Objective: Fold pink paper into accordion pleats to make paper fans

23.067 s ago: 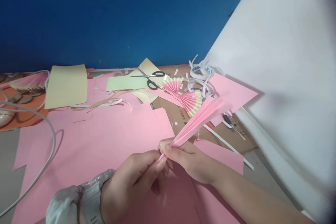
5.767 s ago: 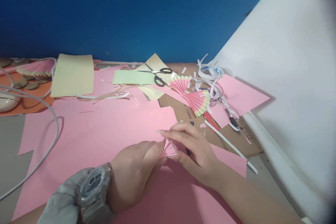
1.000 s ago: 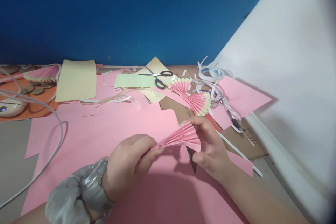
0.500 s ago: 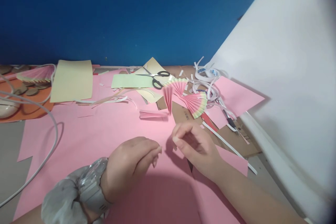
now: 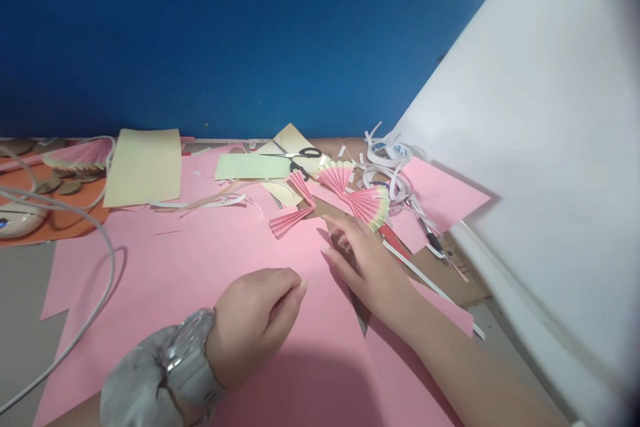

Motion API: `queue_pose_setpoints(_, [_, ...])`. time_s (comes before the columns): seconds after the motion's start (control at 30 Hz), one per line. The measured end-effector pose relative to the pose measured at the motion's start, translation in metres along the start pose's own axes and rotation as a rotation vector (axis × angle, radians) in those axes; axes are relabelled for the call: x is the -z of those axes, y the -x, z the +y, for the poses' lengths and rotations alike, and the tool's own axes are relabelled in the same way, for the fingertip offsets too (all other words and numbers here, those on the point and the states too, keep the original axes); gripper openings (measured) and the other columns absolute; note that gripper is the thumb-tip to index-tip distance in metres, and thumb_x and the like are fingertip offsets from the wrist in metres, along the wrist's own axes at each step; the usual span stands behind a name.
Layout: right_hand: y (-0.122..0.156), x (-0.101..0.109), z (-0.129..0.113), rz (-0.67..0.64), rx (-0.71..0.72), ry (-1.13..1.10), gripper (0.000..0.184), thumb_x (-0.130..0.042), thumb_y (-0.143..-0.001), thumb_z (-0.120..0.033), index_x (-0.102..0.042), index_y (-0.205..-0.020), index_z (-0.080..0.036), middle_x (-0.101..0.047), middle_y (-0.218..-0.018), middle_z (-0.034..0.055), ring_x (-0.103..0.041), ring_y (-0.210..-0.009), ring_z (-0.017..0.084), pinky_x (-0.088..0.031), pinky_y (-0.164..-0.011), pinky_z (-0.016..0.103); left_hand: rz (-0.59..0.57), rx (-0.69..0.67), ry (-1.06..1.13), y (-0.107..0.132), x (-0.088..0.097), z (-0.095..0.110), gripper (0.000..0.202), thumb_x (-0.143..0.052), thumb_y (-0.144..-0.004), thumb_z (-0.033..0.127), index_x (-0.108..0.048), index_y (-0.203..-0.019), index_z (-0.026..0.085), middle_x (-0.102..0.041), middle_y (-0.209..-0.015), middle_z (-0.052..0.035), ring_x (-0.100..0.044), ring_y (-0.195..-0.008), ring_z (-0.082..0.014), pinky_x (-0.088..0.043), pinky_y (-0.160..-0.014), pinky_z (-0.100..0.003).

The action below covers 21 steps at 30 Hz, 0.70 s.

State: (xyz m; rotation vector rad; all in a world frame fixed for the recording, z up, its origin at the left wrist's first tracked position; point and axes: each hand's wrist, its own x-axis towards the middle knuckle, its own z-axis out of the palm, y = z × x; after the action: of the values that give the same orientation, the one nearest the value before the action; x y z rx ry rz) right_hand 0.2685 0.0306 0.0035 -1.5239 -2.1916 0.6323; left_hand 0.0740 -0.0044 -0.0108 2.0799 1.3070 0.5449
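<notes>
My left hand (image 5: 257, 317), with a grey watch on its wrist, is loosely closed above a large pink sheet (image 5: 175, 280). Nothing shows between its fingers. My right hand (image 5: 367, 267) reaches forward with fingers parted and holds nothing. Just beyond its fingertips, apart from them, lies a small pleated pink paper (image 5: 295, 213) bent into a V. Beside that is a pleated pink paper fan (image 5: 367, 205) with yellow-green edges, its two halves spread like a bow. Part of the fan's near edge lies close to my right hand.
Black-handled scissors (image 5: 309, 153) rest on a pale green strip (image 5: 250, 167). A yellow sheet (image 5: 145, 167), curled white paper strips (image 5: 385, 177), a pen (image 5: 433, 239) and a pink square (image 5: 445, 193) lie around. A white cable (image 5: 107, 273) and mouse (image 5: 20, 221) are left.
The small pleated paper has swung from a blurred, upright angle into a V lying farther left. My right hand has moved forward with fingers opened out. My left hand's fingers have curled in.
</notes>
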Motion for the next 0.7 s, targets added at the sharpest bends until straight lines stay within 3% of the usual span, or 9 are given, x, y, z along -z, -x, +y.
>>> queue_pose_setpoints(0.13, [-0.005, 0.009, -0.008, -0.103, -0.021, 0.151, 0.046, -0.034, -0.093, -0.019, -0.028, -0.135, -0.035, -0.047, -0.121, 0.0047, -0.056, -0.093, 0.018, -0.044, -0.072, 0.028, -0.006, 0.004, 0.079, -0.002, -0.001, -0.001, 0.029, -0.032, -0.093, 0.027, -0.039, -0.065, 0.02, -0.045, -0.059, 0.004, -0.041, -0.055, -0.0116, -0.028, -0.056, -0.027])
queue_pose_setpoints(0.2, [-0.013, 0.011, -0.009, -0.161, -0.005, 0.265, 0.057, -0.037, -0.09, -0.012, -0.022, -0.138, -0.038, -0.05, -0.116, 0.0052, -0.058, -0.082, 0.018, -0.042, -0.063, 0.027, -0.001, 0.008, 0.12, -0.002, -0.001, -0.001, 0.03, -0.032, -0.093, 0.027, -0.039, -0.065, 0.02, -0.045, -0.06, 0.0036, -0.041, -0.055, -0.0119, -0.028, -0.056, -0.027])
queue_pose_setpoints(0.27, [-0.026, 0.007, -0.007, -0.177, 0.051, 0.39, 0.064, -0.044, -0.084, -0.008, -0.025, -0.138, -0.037, -0.053, -0.106, 0.0053, -0.058, -0.078, 0.02, -0.038, -0.056, 0.025, 0.007, 0.001, 0.145, -0.001, 0.0, 0.0, 0.03, -0.032, -0.092, 0.027, -0.04, -0.065, 0.02, -0.047, -0.061, 0.0031, -0.041, -0.056, -0.0122, -0.028, -0.057, -0.027])
queue_pose_setpoints(0.37, [-0.05, -0.003, -0.002, -0.091, 0.108, 0.385, 0.036, -0.044, -0.088, -0.015, -0.049, -0.122, -0.025, -0.054, -0.1, 0.008, -0.057, -0.081, 0.022, -0.037, -0.058, 0.027, 0.017, -0.013, 0.171, 0.0, 0.001, 0.001, 0.03, -0.034, -0.091, 0.027, -0.041, -0.063, 0.02, -0.047, -0.061, 0.003, -0.041, -0.056, -0.0123, -0.029, -0.057, -0.027])
queue_pose_setpoints(0.43, [-0.062, -0.007, -0.001, -0.08, 0.133, 0.349, 0.021, -0.044, -0.09, -0.018, -0.058, -0.105, -0.022, -0.055, -0.095, 0.007, -0.056, -0.083, 0.02, -0.039, -0.064, 0.027, 0.025, -0.012, 0.205, 0.0, 0.002, 0.002, 0.03, -0.035, -0.091, 0.027, -0.042, -0.062, 0.019, -0.048, -0.06, 0.003, -0.042, -0.056, -0.0122, -0.03, -0.057, -0.027])
queue_pose_setpoints(0.53, [-0.062, -0.004, -0.007, -0.047, 0.151, 0.272, 0.016, -0.042, -0.091, -0.017, -0.057, -0.095, -0.019, -0.055, -0.094, 0.0058, -0.056, -0.085, 0.017, -0.04, -0.068, 0.026, 0.061, 0.02, 0.285, -0.001, 0.003, 0.003, 0.029, -0.035, -0.091, 0.029, -0.045, -0.065, 0.019, -0.048, -0.06, 0.003, -0.043, -0.056, -0.0121, -0.033, -0.056, -0.026])
queue_pose_setpoints(0.63, [-0.042, 0.002, -0.02, -0.009, 0.176, 0.166, 0.012, -0.039, -0.093, -0.02, -0.05, -0.097, -0.02, -0.054, -0.094, 0.0034, -0.055, -0.087, 0.015, -0.042, -0.073, 0.025, 0.115, 0.072, 0.385, -0.004, 0.004, 0.001, 0.023, -0.041, -0.089, 0.036, -0.048, -0.076, 0.018, -0.047, -0.061, 0.0042, -0.043, -0.054, -0.0109, -0.035, -0.052, -0.024])
queue_pose_setpoints(0.67, [-0.033, 0.002, -0.024, -0.013, 0.195, 0.098, 0.01, -0.038, -0.094, -0.023, -0.048, -0.095, -0.021, -0.055, -0.091, 0.0015, -0.055, -0.083, 0.013, -0.043, -0.073, 0.024, 0.13, 0.086, 0.416, -0.006, 0.004, 0.001, 0.022, -0.045, -0.087, 0.038, -0.048, -0.081, 0.018, -0.047, -0.063, 0.0043, -0.044, -0.054, -0.0105, -0.037, -0.05, -0.023])
queue_pose_setpoints(0.7, [-0.025, 0.001, -0.027, -0.006, 0.2, -0.106, 0.01, -0.039, -0.094, -0.025, -0.047, -0.092, -0.021, -0.054, -0.087, 0.0004, -0.055, -0.079, 0.012, -0.043, -0.071, 0.024, 0.146, 0.095, 0.451, -0.006, 0.004, 0.0, 0.023, -0.049, -0.085, 0.041, -0.048, -0.087, 0.017, -0.049, -0.066, 0.0038, -0.046, -0.055, -0.0103, -0.038, -0.05, -0.022])
